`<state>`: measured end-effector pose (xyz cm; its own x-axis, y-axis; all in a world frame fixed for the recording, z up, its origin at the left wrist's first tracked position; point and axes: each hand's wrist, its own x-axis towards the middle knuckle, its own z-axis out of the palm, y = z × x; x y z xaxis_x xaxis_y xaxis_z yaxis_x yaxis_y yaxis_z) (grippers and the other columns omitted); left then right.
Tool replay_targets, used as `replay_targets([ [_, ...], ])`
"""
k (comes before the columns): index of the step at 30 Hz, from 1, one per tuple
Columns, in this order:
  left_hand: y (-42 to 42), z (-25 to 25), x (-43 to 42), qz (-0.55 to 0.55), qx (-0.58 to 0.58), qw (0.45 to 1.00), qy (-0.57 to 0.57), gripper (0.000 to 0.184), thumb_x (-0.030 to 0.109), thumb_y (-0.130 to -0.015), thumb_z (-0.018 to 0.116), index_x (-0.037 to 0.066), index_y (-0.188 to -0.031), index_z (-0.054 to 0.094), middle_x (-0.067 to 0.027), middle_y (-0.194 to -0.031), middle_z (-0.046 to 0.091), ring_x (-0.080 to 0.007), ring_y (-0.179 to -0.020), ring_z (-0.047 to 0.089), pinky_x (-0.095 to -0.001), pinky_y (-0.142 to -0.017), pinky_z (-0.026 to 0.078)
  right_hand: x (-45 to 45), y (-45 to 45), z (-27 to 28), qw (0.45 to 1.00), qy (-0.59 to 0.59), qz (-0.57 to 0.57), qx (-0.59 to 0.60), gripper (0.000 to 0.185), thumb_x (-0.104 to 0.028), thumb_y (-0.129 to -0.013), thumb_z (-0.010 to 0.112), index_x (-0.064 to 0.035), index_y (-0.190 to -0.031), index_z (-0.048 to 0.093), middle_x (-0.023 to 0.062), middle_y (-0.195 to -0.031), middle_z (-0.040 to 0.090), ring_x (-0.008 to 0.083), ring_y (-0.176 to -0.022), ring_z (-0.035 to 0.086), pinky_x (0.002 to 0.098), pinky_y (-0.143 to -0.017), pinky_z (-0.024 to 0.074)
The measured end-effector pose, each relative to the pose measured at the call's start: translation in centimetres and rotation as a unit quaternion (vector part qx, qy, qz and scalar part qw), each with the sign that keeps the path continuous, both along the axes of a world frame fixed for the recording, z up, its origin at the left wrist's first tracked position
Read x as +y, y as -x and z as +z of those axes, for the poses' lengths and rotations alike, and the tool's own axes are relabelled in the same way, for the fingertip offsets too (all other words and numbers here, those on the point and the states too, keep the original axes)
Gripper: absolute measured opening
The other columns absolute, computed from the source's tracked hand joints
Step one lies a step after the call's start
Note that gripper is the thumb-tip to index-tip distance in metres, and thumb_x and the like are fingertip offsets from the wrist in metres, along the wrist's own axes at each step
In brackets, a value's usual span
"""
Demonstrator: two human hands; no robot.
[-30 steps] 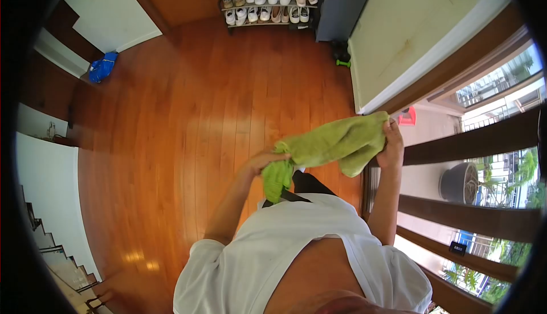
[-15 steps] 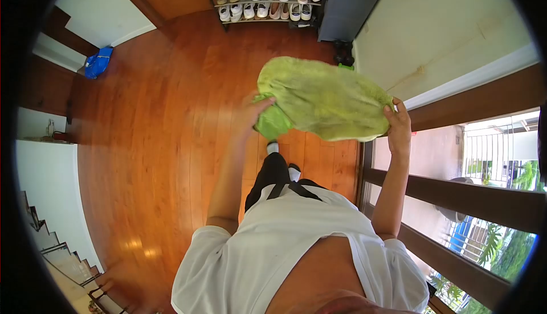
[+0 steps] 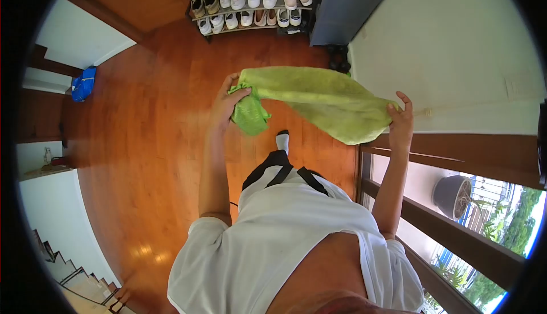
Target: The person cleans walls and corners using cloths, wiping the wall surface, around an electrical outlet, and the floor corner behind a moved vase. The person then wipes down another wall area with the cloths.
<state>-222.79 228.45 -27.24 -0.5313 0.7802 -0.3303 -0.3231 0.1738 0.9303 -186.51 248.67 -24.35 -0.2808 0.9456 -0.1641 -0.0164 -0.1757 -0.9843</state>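
Observation:
A yellow-green fuzzy cloth stretches between my two hands in front of my body, at about waist height or above. My left hand is closed on its left end, where it also pinches a brighter green bunched piece of cloth that hangs down. Whether the two pieces are joined I cannot tell. At the cloth's right end, my right hand pinches the edge between thumb and finger, with other fingers lifted. The cloth has a fold along its length and sags at the lower right.
A two-tier shoe rack with several pairs stands against the far wall, beside a grey cabinet. Dark shoes sit by the right wall. A blue bag lies at the left. A window with wooden frame runs along my right.
My left hand has moved left and slightly up, drawing the cloth out longer and narrower. The right hand stays nearly in place. My view has shifted, and one foot is now forward.

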Motion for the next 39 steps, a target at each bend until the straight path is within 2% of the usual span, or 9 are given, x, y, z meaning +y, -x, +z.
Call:
replay_targets([
  [2, -0.4, 0.2, 0.2, 0.001, 0.014, 1.000, -0.004, 0.048, 0.007, -0.082, 0.066, 0.008, -0.126, 0.048, -0.0052, -0.098, 0.062, -0.0131, -0.081, 0.061, -0.0268, -0.072, 0.050, -1.2, -0.5, 0.7, 1.000, -0.008, -0.020, -0.013, 0.037, -0.001, -0.089, 0.056, -0.0022, -0.125, 0.046, 0.0061, -0.089, 0.064, 0.0109, -0.078, 0.059, 0.0238, -0.071, 0.0456],
  [5, 2.3, -0.7, 5.2, -0.023, 0.070, 0.997, 0.009, 0.046, 0.003, -0.082, 0.064, 0.010, -0.126, 0.049, -0.0056, -0.096, 0.062, -0.0124, -0.082, 0.061, -0.0266, -0.074, 0.050, 2.2, 1.1, -0.4, 0.988, -0.021, -0.035, -0.150, 0.027, 0.001, -0.088, 0.056, -0.0006, -0.115, 0.054, 0.0054, -0.096, 0.063, 0.0102, -0.083, 0.058, 0.0225, -0.073, 0.0449],
  [8, 1.8, 0.3, 5.8, -0.040, 0.063, 0.996, -0.041, 0.045, 0.001, -0.083, 0.063, 0.010, -0.126, 0.051, -0.0056, -0.098, 0.064, -0.0132, -0.086, 0.061, -0.0265, -0.078, 0.049, 1.2, 0.0, -0.5, 0.998, -0.008, -0.055, 0.030, 0.025, 0.007, -0.085, 0.056, 0.0009, -0.109, 0.060, 0.0050, -0.097, 0.063, 0.0101, -0.091, 0.056, 0.0238, -0.081, 0.0437],
  [11, 3.4, -0.6, 6.9, -0.127, 0.173, 0.973, -0.086, 0.043, -0.001, -0.081, 0.063, 0.010, -0.122, 0.057, -0.0049, -0.102, 0.067, -0.0143, -0.091, 0.063, -0.0270, -0.081, 0.049, 2.5, 0.4, -0.7, 0.998, -0.003, -0.031, 0.060, 0.035, 0.010, -0.082, 0.057, 0.0019, -0.116, 0.059, 0.0060, -0.099, 0.063, 0.0100, -0.091, 0.055, 0.0236, -0.083, 0.0429],
  [17, 7.3, -0.3, 13.5, -0.201, 0.321, 0.920, 0.097, 0.041, -0.008, -0.076, 0.064, 0.005, -0.115, 0.061, -0.0019, -0.113, 0.062, -0.0122, -0.101, 0.057, -0.0258, -0.088, 0.046, 11.9, 4.5, -1.2, 0.998, -0.028, 0.011, -0.062, 0.040, 0.011, -0.080, 0.059, 0.0027, -0.119, 0.061, 0.0064, -0.097, 0.064, 0.0102, -0.086, 0.055, 0.0230, -0.081, 0.0441],
  [23, 9.4, 0.6, 19.7, -0.151, 0.322, 0.933, 0.061, 0.043, -0.007, -0.074, 0.066, 0.008, -0.113, 0.060, -0.0043, -0.105, 0.064, -0.0131, -0.095, 0.060, -0.0273, -0.086, 0.047, 19.6, 6.6, -1.3, 0.997, -0.065, -0.006, -0.037, 0.040, 0.008, -0.079, 0.061, -0.0002, -0.119, 0.062, 0.0011, -0.091, 0.063, 0.0073, -0.076, 0.049, 0.0198, -0.078, 0.0398],
  [29, 9.3, 4.7, 25.3, -0.069, 0.451, 0.888, 0.056, 0.044, -0.011, -0.071, 0.065, 0.009, -0.109, 0.058, -0.0041, -0.096, 0.064, -0.0140, -0.088, 0.060, -0.0281, -0.081, 0.048, 25.3, 8.0, -0.6, 0.982, -0.110, -0.016, -0.156, 0.029, 0.001, -0.083, 0.063, -0.0031, -0.111, 0.068, 0.0015, -0.093, 0.065, 0.0081, -0.082, 0.054, 0.0223, -0.081, 0.0424],
  [35, 11.0, 4.0, 28.9, -0.042, 0.482, 0.871, 0.080, 0.040, -0.010, -0.070, 0.065, 0.007, -0.105, 0.060, -0.0046, -0.093, 0.063, -0.0164, -0.086, 0.061, -0.0295, -0.078, 0.049, 29.0, 8.7, -0.6, 0.962, -0.100, 0.009, -0.253, 0.023, -0.002, -0.083, 0.064, -0.0048, -0.104, 0.070, 0.0035, -0.095, 0.066, 0.0110, -0.090, 0.058, 0.0237, -0.086, 0.0440],
  [39, 11.7, 5.3, 30.9, -0.091, 0.503, 0.855, 0.083, 0.031, -0.007, -0.068, 0.066, 0.007, -0.096, 0.063, -0.0048, -0.093, 0.063, -0.0183, -0.086, 0.062, -0.0303, -0.078, 0.049, 29.7, 8.6, 0.6, 0.943, -0.240, -0.001, -0.230, 0.019, 0.004, -0.077, 0.064, -0.0021, -0.094, 0.070, 0.0079, -0.098, 0.065, 0.0181, -0.094, 0.059, 0.0288, -0.084, 0.0457],
])
